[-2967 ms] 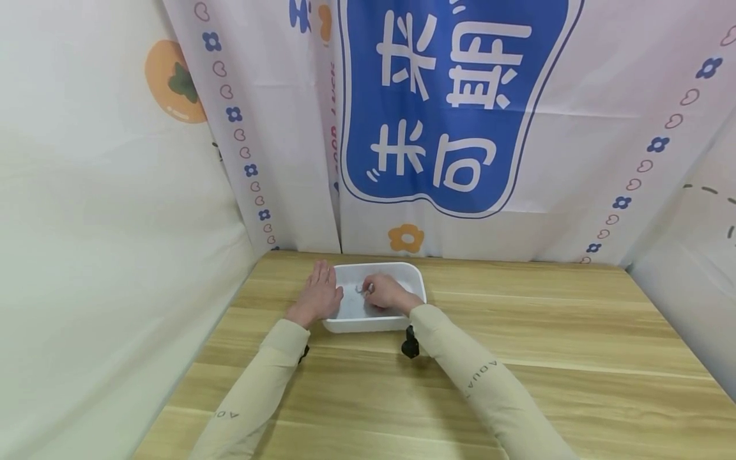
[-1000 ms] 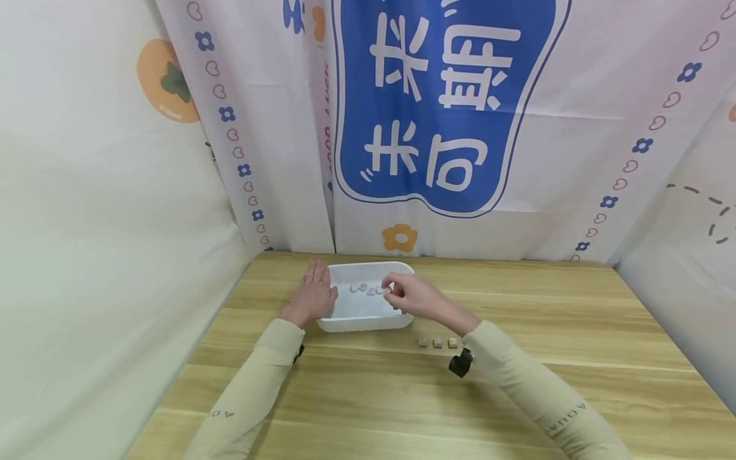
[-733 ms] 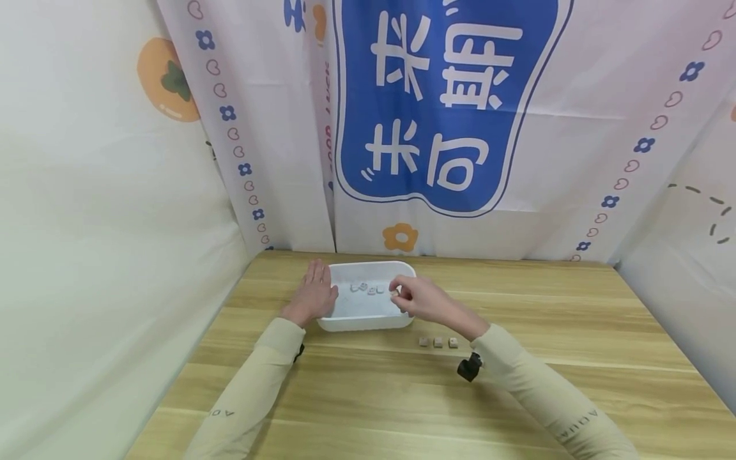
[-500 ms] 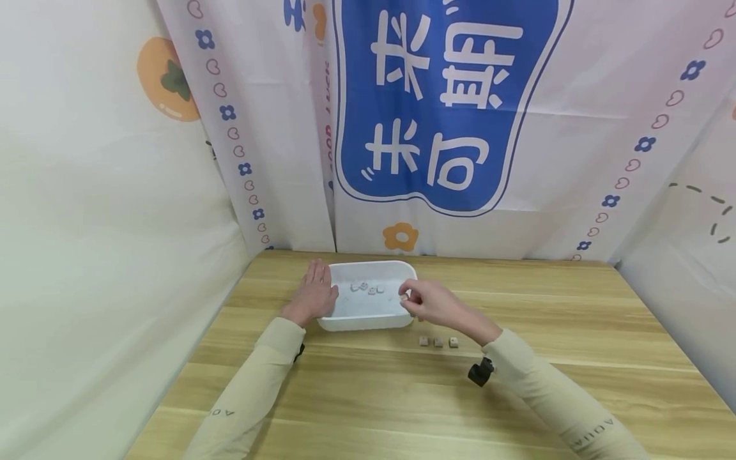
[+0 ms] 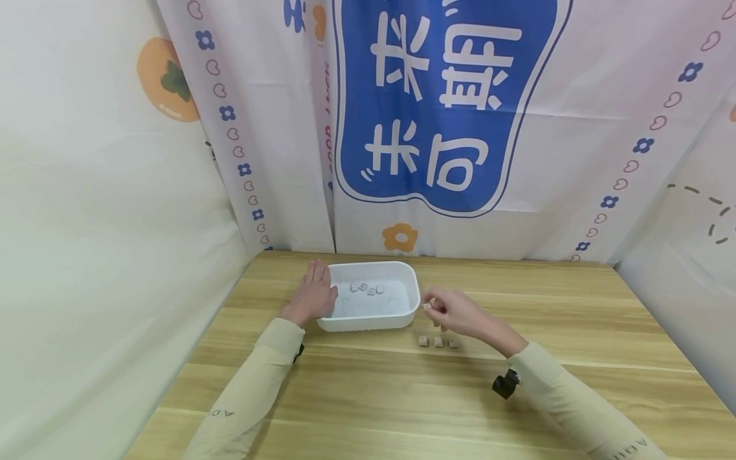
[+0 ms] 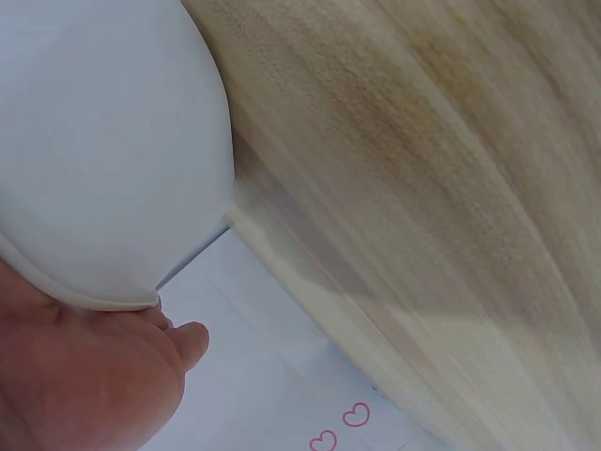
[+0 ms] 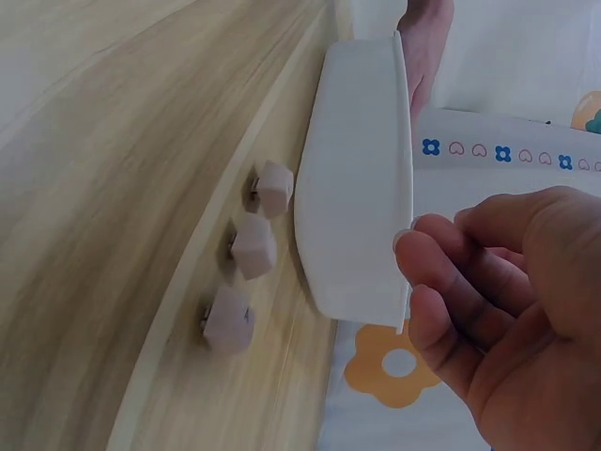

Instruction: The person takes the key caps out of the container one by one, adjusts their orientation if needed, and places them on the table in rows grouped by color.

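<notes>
My left hand rests on the left rim of a white rectangular tub, its fingers extended. In the left wrist view that hand lies along the tub's rim. My right hand is just outside the tub's right end and pinches a small pale block between thumb and fingertips. In the right wrist view the curled fingers of the hand hide that block. Below it, three similar blocks, one of them the middle block, stand in a row on the table. Several more blocks lie inside the tub.
The wooden table extends around the tub, its back edge meeting a printed cloth. A white cloth wall hangs on the left and another on the right. A black wrist camera hangs under the right wrist.
My right hand was reaching inside the tub, then rose out with a block and moved right, past the tub's end. The forearm's move uncovered the row of blocks. My left hand stays on the rim.
</notes>
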Motion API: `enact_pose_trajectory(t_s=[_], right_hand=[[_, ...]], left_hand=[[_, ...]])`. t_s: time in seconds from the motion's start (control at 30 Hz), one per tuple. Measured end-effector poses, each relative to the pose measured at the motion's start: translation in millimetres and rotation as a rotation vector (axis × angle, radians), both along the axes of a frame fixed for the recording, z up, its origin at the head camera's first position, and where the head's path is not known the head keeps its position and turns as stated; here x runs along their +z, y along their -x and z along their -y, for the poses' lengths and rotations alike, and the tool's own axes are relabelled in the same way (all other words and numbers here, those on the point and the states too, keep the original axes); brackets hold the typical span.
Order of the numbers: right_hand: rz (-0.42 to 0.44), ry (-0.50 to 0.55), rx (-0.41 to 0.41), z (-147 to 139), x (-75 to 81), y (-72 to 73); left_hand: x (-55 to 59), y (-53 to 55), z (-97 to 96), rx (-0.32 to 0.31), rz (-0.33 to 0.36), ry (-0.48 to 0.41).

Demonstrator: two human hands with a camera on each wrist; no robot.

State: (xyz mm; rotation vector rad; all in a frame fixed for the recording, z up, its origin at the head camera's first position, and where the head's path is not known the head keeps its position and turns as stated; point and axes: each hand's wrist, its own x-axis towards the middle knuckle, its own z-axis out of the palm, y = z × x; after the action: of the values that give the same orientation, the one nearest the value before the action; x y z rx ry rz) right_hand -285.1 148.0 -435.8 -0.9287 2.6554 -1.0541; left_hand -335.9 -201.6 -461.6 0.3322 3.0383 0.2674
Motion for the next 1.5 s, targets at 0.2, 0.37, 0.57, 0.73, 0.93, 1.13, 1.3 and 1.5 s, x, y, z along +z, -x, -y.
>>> enact_pose_trajectory(t_s=[0.2, 0.37, 0.57, 0.73, 0.93, 1.13, 1.3, 1.5], right_hand=[[0.006, -0.02, -0.017, -12, -6.0, -3.0], [0.044, -0.02, -0.017, -23, -9.9, -7.4], [0.039, -0.03, -0.036, -36, -18.8, -11.1], [0.023, -0.051, -0.052, -46, -25.3, -13.8], [-0.005, -0.09, -0.075, -58, -31.8, -17.0], [-0.017, -0.095, -0.085, -64, -36.6, -20.0], [-0.001, -0.092, -0.082, -68, -41.6, -21.6], [0.008, -0.084, -0.105, -74, -48.8, -24.1]], left_hand=[[-0.8, 1.6, -0.2, 0.001, 0.006, -0.002], [-1.6, 2.1, 0.2, 0.001, 0.01, -0.006], [-1.4, 1.8, 0.5, 0.003, 0.016, -0.014], [-1.1, 0.9, 0.8, 0.0, 0.007, 0.002], [-0.6, 0.9, 0.6, 0.001, 0.01, 0.003], [-1.5, -1.2, 0.5, 0.001, -0.002, 0.001], [-3.0, -1.7, 1.1, 0.001, -0.002, -0.008], [-2.7, -0.2, 1.4, -0.007, -0.012, -0.006]])
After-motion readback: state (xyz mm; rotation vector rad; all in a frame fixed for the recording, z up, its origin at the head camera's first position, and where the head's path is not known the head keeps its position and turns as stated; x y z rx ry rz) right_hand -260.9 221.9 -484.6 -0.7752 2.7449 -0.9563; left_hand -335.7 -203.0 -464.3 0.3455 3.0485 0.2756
